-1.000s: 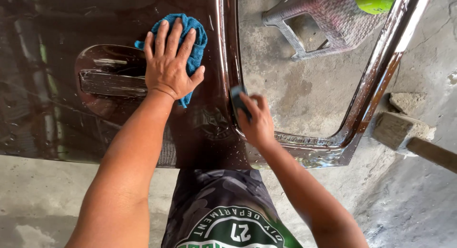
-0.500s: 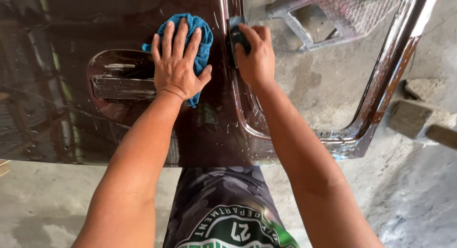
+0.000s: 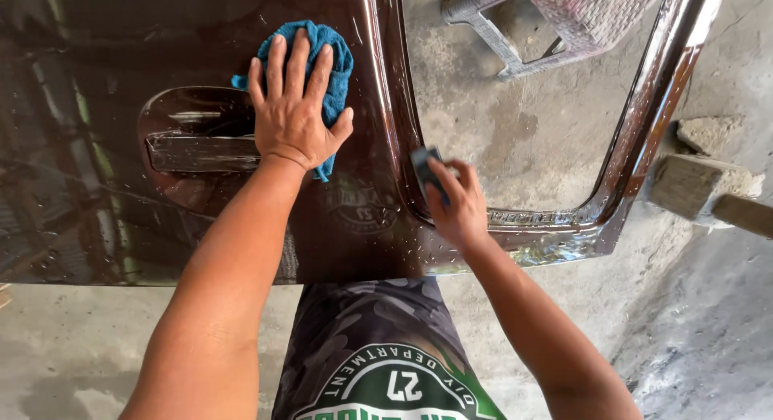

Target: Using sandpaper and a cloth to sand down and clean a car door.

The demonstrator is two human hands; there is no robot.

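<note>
RISK: small dark block (image 3: 424,166) pinched in the right hand (image 3: 457,206) could slip off the narrow window frame edge and scuff wet paint | left hand (image 3: 294,118) lies flat, fingers spread, pinning blue cloth (image 3: 326,62) beside door handle (image 3: 201,150) | dark brown car door (image 3: 97,82) glossy, speckled with droplets, lying flat.

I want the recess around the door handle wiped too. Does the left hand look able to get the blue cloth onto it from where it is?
Probably yes. The left hand presses the blue cloth flat on the door panel, right beside the door handle, and nothing lies between them.
</note>
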